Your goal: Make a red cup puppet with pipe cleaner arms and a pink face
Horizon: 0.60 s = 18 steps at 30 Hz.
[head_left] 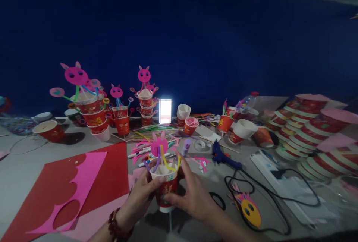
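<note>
Between my two hands a red paper cup (167, 191) is held upright above the grey table, a thin stick poking down from its base. My left hand (142, 188) wraps round its left side, thumb near the rim. On the right side, my right hand (188, 191) grips it with the thumb on the front and the fingers behind. Purple and yellow pipe cleaners (167, 164) bend up out of the cup. Above the rim stands a pink paper rabbit head (159, 145), seen from behind. My left wrist carries a beaded bracelet.
Finished cup figures (121, 117) stand at the back left. Red and pink paper sheets (112, 182) lie left. A blue glue gun (222, 155), its black cord and a yellow paper face (251, 212) are on the right, before stacked cups (310, 134). Markers and scraps lie behind my hands.
</note>
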Tool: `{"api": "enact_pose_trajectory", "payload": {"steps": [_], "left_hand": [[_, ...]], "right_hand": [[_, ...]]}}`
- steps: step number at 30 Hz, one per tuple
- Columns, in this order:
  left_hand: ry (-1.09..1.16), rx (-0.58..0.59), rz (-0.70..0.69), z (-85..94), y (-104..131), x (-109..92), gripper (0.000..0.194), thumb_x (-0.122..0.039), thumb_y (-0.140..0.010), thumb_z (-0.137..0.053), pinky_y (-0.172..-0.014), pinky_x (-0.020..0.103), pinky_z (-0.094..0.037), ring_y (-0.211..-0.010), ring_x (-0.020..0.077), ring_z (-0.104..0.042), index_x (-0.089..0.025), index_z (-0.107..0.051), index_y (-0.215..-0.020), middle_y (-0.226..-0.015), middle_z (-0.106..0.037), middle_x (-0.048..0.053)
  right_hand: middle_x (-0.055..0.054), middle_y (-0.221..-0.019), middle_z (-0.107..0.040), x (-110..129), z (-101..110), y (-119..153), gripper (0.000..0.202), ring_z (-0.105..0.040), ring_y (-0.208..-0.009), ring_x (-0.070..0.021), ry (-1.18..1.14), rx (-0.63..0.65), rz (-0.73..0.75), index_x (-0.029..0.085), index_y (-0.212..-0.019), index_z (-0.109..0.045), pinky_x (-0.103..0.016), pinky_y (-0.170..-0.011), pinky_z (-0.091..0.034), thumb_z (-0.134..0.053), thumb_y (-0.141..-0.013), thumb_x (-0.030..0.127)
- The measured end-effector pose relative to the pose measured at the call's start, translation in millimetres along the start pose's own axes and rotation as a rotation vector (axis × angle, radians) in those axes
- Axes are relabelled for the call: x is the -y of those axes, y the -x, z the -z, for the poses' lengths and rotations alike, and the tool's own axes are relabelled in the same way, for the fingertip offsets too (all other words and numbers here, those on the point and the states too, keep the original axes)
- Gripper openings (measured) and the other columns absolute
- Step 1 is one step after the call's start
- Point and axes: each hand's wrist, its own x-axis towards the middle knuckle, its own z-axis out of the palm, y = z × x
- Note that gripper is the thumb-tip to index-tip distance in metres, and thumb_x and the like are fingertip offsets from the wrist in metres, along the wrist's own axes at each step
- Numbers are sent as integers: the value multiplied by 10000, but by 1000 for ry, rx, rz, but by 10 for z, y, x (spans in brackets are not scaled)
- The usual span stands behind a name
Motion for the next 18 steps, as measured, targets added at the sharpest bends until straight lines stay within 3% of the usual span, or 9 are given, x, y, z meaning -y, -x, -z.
{"api": "enact_pose_trajectory", "payload": {"steps": [3,5,7,8,10,13,18], "left_hand": [[25,-31,10,13,17,2,831,-348,-693,-875,-912,392,-566,-1065,319,-711,-213,-513,-1429,-1132,-762,129],[54,-43,4,30,30,-21,884,-377,-659,-894,-880,386,-579,-1032,327,-724,-213,-506,-1436,-1119,-768,131],[78,-38,12,50,48,-22,913,-405,-636,-903,-813,370,-597,-981,328,-741,-220,-505,-1437,-1096,-776,129],[84,-27,26,59,59,-10,917,-422,-636,-900,-762,358,-603,-953,329,-749,-222,-504,-1438,-1078,-780,130],[78,17,59,72,77,25,912,-448,-651,-886,-661,330,-597,-896,331,-760,-211,-499,-1442,-1023,-789,137],[58,60,60,79,83,69,895,-461,-680,-863,-589,309,-575,-841,329,-765,-193,-491,-1449,-947,-794,134],[51,30,22,63,37,67,912,-414,-671,-877,-640,303,-573,-831,291,-762,-223,-470,-1465,-984,-790,110]], "right_hand": [[-81,-1079,-721,-188,323,62,854,-705,-850,-232,50,-60,38,207,-1576,-204,-354,-790,-569,-641,-890,470],[-90,-1082,-715,-447,651,98,563,-696,-885,-236,270,-233,13,205,-1472,-414,-380,-847,-558,-521,-956,401],[-133,-1163,-693,-782,987,117,392,-658,-1065,-303,591,-374,9,190,-1279,-602,-454,-956,-513,-508,-925,331],[-164,-1228,-670,-955,1132,120,392,-623,-1146,-340,738,-396,-5,162,-1244,-625,-487,-1001,-484,-522,-887,287],[-204,-1278,-649,-1267,1340,115,458,-615,-1162,-370,959,-337,-82,114,-1242,-630,-498,-993,-488,-555,-798,198],[-198,-1269,-667,-1563,1454,86,423,-645,-1119,-360,1132,-246,-187,115,-1192,-659,-472,-962,-507,-570,-784,184],[-179,-1354,-623,-1699,1515,25,317,-609,-1190,-374,1121,-234,-170,172,-1039,-699,-470,-958,-500,-619,-742,249]]}}
